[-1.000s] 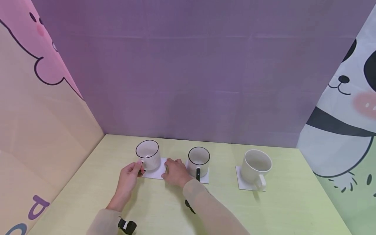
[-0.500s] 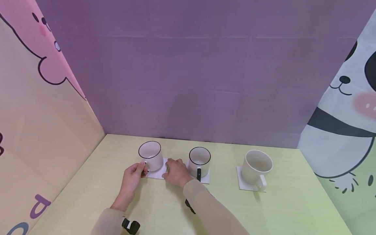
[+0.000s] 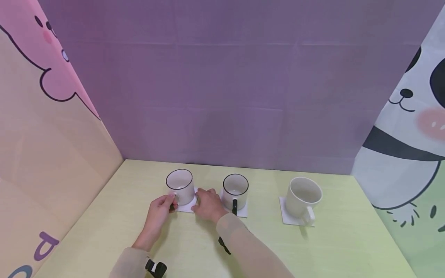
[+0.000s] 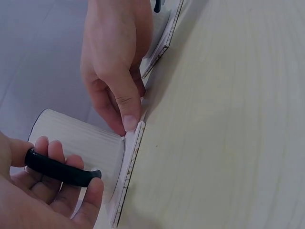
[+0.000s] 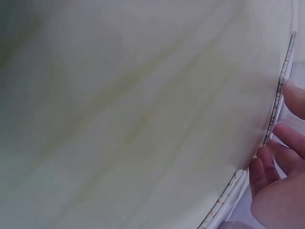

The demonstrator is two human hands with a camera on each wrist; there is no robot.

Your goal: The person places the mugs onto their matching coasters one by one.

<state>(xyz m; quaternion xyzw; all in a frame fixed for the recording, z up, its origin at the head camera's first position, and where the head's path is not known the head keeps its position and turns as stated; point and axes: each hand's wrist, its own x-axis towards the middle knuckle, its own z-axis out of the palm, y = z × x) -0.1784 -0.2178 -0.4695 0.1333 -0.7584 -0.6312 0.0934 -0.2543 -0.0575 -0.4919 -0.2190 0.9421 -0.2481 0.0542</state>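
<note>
My left hand (image 3: 158, 216) grips the black handle (image 4: 59, 168) of a white ribbed mug (image 3: 186, 194) with a dark rim. The mug is upright over a white square coaster (image 3: 188, 208), covering much of it. My right hand (image 3: 208, 206) holds that coaster at its right side, thumb at the near corner and index finger farther back. Right beside this hand, a second dark-rimmed white mug (image 3: 229, 199) stands on its own coaster (image 3: 244, 210), its black handle facing me. In the left wrist view, the gripped mug's base is right at the coaster (image 4: 127, 176).
A plain white mug (image 3: 295, 204) stands on a coaster (image 3: 286, 219) farther right, handle turned toward me. The pale wooden table (image 3: 347, 239) ends at a purple backdrop (image 3: 243, 96). Printed cloth panels (image 3: 399, 154) line both sides.
The left hand has slid its mug to the right and slightly toward me, farther over the coaster. My right hand stays in place at the coaster's edge.
</note>
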